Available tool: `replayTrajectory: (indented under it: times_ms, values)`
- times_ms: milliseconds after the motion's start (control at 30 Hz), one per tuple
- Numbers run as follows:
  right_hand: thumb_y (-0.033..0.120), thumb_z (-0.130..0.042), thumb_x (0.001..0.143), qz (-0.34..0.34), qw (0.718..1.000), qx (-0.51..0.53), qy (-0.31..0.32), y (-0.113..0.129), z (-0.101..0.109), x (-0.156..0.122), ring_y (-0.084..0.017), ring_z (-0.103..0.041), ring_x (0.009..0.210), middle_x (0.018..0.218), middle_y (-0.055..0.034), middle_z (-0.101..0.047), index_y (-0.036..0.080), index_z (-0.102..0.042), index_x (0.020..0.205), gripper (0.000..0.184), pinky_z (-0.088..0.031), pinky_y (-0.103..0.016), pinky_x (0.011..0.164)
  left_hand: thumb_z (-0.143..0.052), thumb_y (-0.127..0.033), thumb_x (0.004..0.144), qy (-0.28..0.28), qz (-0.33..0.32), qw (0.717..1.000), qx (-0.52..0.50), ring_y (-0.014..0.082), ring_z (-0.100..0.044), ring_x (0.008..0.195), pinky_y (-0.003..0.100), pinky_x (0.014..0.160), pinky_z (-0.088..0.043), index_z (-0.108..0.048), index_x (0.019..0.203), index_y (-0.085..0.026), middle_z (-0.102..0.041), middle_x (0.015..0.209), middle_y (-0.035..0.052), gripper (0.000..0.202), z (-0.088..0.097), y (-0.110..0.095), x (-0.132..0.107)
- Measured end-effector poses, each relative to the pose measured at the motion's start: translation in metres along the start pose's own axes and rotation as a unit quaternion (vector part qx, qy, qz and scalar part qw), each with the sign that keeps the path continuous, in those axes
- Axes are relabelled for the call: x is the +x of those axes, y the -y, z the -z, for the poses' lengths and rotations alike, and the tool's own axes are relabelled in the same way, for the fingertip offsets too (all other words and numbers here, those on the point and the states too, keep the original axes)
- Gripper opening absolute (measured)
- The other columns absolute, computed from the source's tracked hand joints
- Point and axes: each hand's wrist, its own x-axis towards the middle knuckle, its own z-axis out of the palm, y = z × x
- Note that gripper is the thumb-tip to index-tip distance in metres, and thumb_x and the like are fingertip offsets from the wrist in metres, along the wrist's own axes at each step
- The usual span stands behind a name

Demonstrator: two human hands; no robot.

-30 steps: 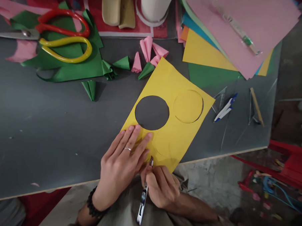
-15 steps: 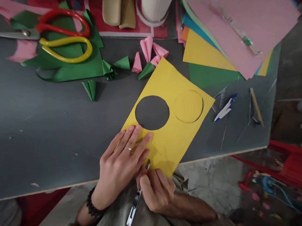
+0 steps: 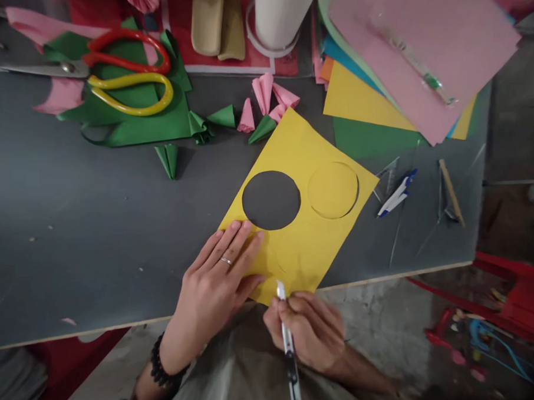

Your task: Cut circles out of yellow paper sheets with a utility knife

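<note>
A yellow paper sheet [image 3: 313,233] lies tilted on the grey table [image 3: 74,232], with one round hole showing the table and a cut circle [image 3: 332,189] beside it. My left hand [image 3: 217,279] lies flat on the sheet's near left corner, fingers spread, a ring on one finger. At the table's near edge my right hand [image 3: 308,331] grips a craft knife [image 3: 287,335], whose blade tip touches the sheet's near edge.
Red and yellow scissors [image 3: 111,77] rest on green paper at the back left. Folded pink and green paper pieces [image 3: 263,103] lie behind the sheet. A stack of coloured paper [image 3: 402,58] sits at the back right. A blue and white pen [image 3: 397,194] lies right of the sheet.
My right hand has shifted right along the sheet's near edge, and the knife has swung from a leftward slant to nearly upright. My left hand stays pressed on the sheet.
</note>
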Motion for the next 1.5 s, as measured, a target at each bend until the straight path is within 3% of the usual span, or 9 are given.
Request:
replayTrajectory:
  times_ms: [133,300,467,733,1000,1167,1300,1400,1500]
  values:
    - [0.011,-0.079,0.070,-0.030,0.999,0.016,0.010,-0.036,0.011,0.003,-0.017,-0.072,0.078,0.083,-0.0012,-0.076,0.021,-0.065,0.099,0.033,-0.058,-0.028,0.070,-0.061,-0.041,0.089,-0.039,-0.016,0.999,-0.002,0.0277,-0.040,0.142,0.046,0.119,-0.038,-0.038,0.148,-0.020,-0.040,0.155,0.0082,0.067,-0.005,0.001,-0.001]
    - [0.016,-0.076,0.075,-0.036,0.991,0.101,0.086,-0.061,0.014,0.007,-0.022,-0.069,0.107,0.112,-0.0083,-0.074,0.020,-0.058,0.122,0.051,-0.059,-0.033,0.084,-0.061,-0.030,0.090,-0.048,-0.008,0.999,-0.008,0.0269,-0.042,0.141,0.044,0.120,-0.037,-0.040,0.147,-0.024,-0.042,0.154,0.0054,0.061,-0.006,0.000,-0.003]
    - [0.016,-0.075,0.078,-0.029,0.991,0.068,0.108,-0.061,0.008,0.005,-0.021,-0.068,0.110,0.116,-0.0069,-0.073,0.021,-0.056,0.126,0.052,-0.056,-0.033,0.087,-0.061,-0.029,0.090,-0.049,-0.015,0.999,-0.001,0.0278,-0.041,0.142,0.045,0.120,-0.036,-0.043,0.145,-0.026,-0.040,0.155,0.0063,0.059,-0.005,-0.001,-0.003]
    - [0.017,-0.070,0.085,-0.056,0.989,0.078,0.111,-0.059,0.008,0.001,-0.021,-0.066,0.112,0.118,-0.0042,-0.072,0.025,-0.056,0.128,0.046,-0.056,-0.034,0.089,-0.073,-0.024,0.080,-0.140,0.003,0.990,0.014,0.0355,-0.039,0.142,0.060,0.118,-0.034,-0.056,0.135,-0.029,-0.037,0.157,0.0076,0.058,-0.010,-0.009,-0.016]
    - [0.018,-0.069,0.082,-0.090,0.984,0.126,0.087,-0.058,0.008,0.003,-0.024,-0.067,0.109,0.114,-0.0034,-0.073,0.026,-0.059,0.127,0.046,-0.059,-0.037,0.090,-0.065,-0.022,0.084,-0.167,-0.012,0.978,-0.125,0.0337,-0.048,0.136,0.054,0.110,-0.047,-0.053,0.137,-0.032,-0.039,0.157,0.0070,0.055,-0.005,-0.013,-0.023]
    - [0.034,-0.051,0.096,-0.130,0.946,0.286,0.083,-0.043,0.018,0.017,-0.021,-0.069,0.105,0.113,-0.0065,-0.072,0.025,-0.055,0.132,0.038,-0.059,-0.034,0.087,-0.067,-0.030,0.084,-0.181,-0.023,0.983,-0.026,0.0361,-0.047,0.136,0.058,0.112,-0.042,-0.056,0.135,-0.033,-0.035,0.159,0.0070,0.052,-0.014,-0.016,-0.021]
    - [0.038,-0.075,0.078,-0.251,0.895,0.350,0.114,-0.025,0.018,0.030,-0.012,-0.064,0.058,0.079,0.0027,-0.071,0.026,-0.060,0.102,0.031,-0.052,-0.022,0.052,-0.066,-0.026,0.085,-0.183,-0.034,0.982,-0.029,0.0354,-0.044,0.139,0.062,0.116,-0.036,-0.052,0.137,-0.036,-0.031,0.161,0.0020,0.055,-0.018,-0.018,-0.027]
    - [0.025,-0.077,0.074,-0.342,0.847,0.397,0.092,-0.015,0.013,0.035,-0.008,-0.051,0.044,0.059,0.0088,-0.060,0.025,-0.053,0.085,0.027,-0.039,-0.018,0.041,-0.069,-0.020,0.082,-0.216,0.066,0.971,-0.079,0.0365,-0.029,0.147,0.063,0.118,-0.034,-0.035,0.148,-0.036,-0.017,0.165,0.0014,0.076,-0.016,-0.029,-0.037]
    - [0.023,-0.077,0.073,-0.384,0.791,0.473,0.059,-0.013,0.009,0.039,-0.007,-0.050,0.049,0.066,0.0076,-0.062,0.024,-0.049,0.086,0.031,-0.040,-0.019,0.045,-0.065,-0.016,0.083,-0.300,0.236,0.894,-0.235,0.0377,-0.012,0.151,0.063,0.114,-0.039,-0.012,0.154,-0.037,-0.003,0.167,0.0050,0.091,-0.008,-0.047,-0.046]
